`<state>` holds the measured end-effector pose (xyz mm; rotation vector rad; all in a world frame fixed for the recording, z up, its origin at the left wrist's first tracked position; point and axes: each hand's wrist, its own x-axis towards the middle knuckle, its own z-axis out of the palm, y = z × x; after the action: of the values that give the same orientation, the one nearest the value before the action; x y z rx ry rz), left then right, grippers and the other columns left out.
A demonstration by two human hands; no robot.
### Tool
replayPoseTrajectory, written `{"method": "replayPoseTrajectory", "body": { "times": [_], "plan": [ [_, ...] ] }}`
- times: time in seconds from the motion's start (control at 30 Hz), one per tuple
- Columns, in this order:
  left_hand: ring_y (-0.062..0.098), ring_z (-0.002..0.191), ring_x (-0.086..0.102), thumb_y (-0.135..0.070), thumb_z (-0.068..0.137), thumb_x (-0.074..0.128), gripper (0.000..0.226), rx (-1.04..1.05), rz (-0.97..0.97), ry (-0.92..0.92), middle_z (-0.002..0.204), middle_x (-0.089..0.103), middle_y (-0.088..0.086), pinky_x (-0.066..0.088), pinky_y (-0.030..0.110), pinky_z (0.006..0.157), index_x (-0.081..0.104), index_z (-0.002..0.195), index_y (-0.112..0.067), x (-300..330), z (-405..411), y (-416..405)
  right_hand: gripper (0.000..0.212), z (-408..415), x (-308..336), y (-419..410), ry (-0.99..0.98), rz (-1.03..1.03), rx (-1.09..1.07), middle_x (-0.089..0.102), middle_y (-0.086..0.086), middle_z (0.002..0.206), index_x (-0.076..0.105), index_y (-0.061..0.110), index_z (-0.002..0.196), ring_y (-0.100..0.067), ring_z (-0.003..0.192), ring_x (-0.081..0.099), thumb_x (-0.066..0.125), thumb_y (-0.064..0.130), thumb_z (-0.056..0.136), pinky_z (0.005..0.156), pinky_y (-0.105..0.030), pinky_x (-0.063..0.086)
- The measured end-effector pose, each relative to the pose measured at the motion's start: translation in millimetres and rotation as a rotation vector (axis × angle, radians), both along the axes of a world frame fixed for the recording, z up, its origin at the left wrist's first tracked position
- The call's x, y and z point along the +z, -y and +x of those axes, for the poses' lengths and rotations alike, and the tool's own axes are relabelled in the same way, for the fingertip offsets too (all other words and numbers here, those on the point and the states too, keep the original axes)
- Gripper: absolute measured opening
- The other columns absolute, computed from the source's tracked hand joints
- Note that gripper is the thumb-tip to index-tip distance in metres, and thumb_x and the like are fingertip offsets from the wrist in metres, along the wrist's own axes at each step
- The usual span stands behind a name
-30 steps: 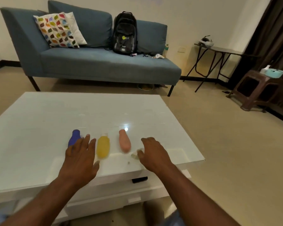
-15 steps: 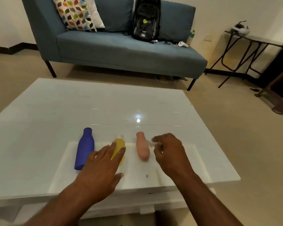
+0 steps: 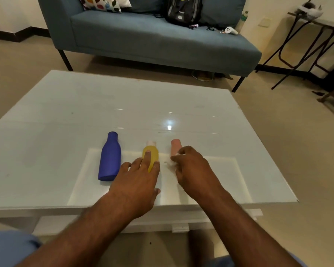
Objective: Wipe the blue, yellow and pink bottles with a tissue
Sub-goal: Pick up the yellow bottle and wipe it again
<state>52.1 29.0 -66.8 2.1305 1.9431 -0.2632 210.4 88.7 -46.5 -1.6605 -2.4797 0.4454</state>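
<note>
Three bottles lie side by side on the white glass table (image 3: 66, 120), necks pointing away from me. The blue bottle (image 3: 110, 157) is on the left and untouched. My left hand (image 3: 136, 182) rests flat on the yellow bottle (image 3: 152, 153) in the middle, fingers spread over its lower half. My right hand (image 3: 193, 170) is curled around a small white tissue (image 3: 170, 162), which peeks out at its left side. That hand covers the lower part of the pink bottle (image 3: 175, 147) on the right.
A blue sofa (image 3: 152, 37) with a black backpack (image 3: 183, 10) and a patterned cushion stands beyond the table. A folding metal side table (image 3: 316, 45) is at the far right. The table's near edge lies just below my wrists.
Both hands have moved forward: the left now lies on the yellow bottle and the right, holding the tissue, reaches the pink bottle. The camera has tilted further down.
</note>
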Motion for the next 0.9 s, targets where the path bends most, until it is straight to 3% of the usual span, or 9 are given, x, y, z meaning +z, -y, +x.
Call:
{"method": "replayPoseTrajectory", "body": {
  "times": [0.13,0.27,0.43,0.57,0.63,0.73,0.9],
  "plan": [
    [0.028,0.153,0.012,-0.053,0.1,0.042,0.079,0.0,-0.008,0.004,0.167,-0.014,0.005,0.016,0.048,0.122,-0.004,0.158,-0.025,0.8,-1.7,0.3,0.03,3.2,2.2,-3.6,-0.106,0.116,-0.044,0.06,-0.003,0.132,0.069,0.016,0.134,-0.019,0.119,0.06,0.059,0.017,0.106,0.095,-0.019,0.041],
    [0.029,0.153,0.013,-0.054,0.1,0.043,0.081,-0.007,-0.018,0.004,0.167,-0.013,0.005,0.018,0.049,0.121,-0.005,0.158,-0.024,1.3,-0.9,0.4,0.026,5.7,-3.3,-7.5,-0.038,0.017,-0.024,0.062,-0.012,0.123,0.066,0.011,0.129,-0.032,0.114,0.063,0.059,0.014,0.104,0.095,-0.037,0.053],
    [0.029,0.153,0.016,-0.054,0.1,0.043,0.081,-0.008,-0.012,0.007,0.167,-0.011,0.006,0.019,0.049,0.121,-0.004,0.158,-0.023,1.7,-0.6,0.8,0.028,6.3,-4.9,-13.7,-0.174,0.111,-0.109,0.066,-0.005,0.123,0.074,0.013,0.129,-0.022,0.111,0.065,0.066,0.019,0.103,0.095,-0.026,0.048],
    [0.031,0.151,0.02,-0.057,0.099,0.042,0.079,0.007,-0.023,0.008,0.167,-0.009,0.009,0.022,0.048,0.12,-0.001,0.157,-0.025,2.7,1.2,2.3,0.033,7.0,-8.1,-9.2,-0.082,0.025,-0.08,0.064,-0.005,0.121,0.069,0.015,0.133,-0.021,0.107,0.067,0.068,0.027,0.101,0.082,-0.022,0.044],
    [0.032,0.151,0.021,-0.057,0.099,0.042,0.079,0.016,-0.028,0.009,0.167,-0.01,0.011,0.023,0.049,0.12,-0.001,0.157,-0.026,1.0,1.8,2.5,0.033,3.7,-1.4,-5.7,-0.155,0.085,-0.076,0.061,-0.004,0.125,0.069,0.015,0.135,-0.018,0.107,0.064,0.062,0.023,0.104,0.09,-0.023,0.048],
    [0.034,0.15,0.022,-0.058,0.098,0.044,0.081,0.013,-0.041,0.007,0.167,-0.01,0.012,0.024,0.05,0.119,-0.001,0.158,-0.027,-3.6,4.4,4.2,0.042,-1.2,0.4,-1.2,-0.242,0.113,-0.022,0.049,-0.002,0.145,0.06,0.018,0.146,-0.017,0.125,0.06,0.058,0.02,0.104,0.104,-0.024,0.047],
    [0.036,0.15,0.02,-0.057,0.098,0.045,0.083,-0.014,-0.047,-0.005,0.165,-0.014,0.016,0.024,0.051,0.119,-0.003,0.158,-0.027,-8.2,5.4,7.9,0.056,-12.8,-9.8,3.3,-0.139,0.033,0.125,0.03,-0.003,0.161,0.043,0.019,0.157,-0.019,0.14,0.048,0.053,0.011,0.103,0.101,-0.017,0.036]
  ]
}}
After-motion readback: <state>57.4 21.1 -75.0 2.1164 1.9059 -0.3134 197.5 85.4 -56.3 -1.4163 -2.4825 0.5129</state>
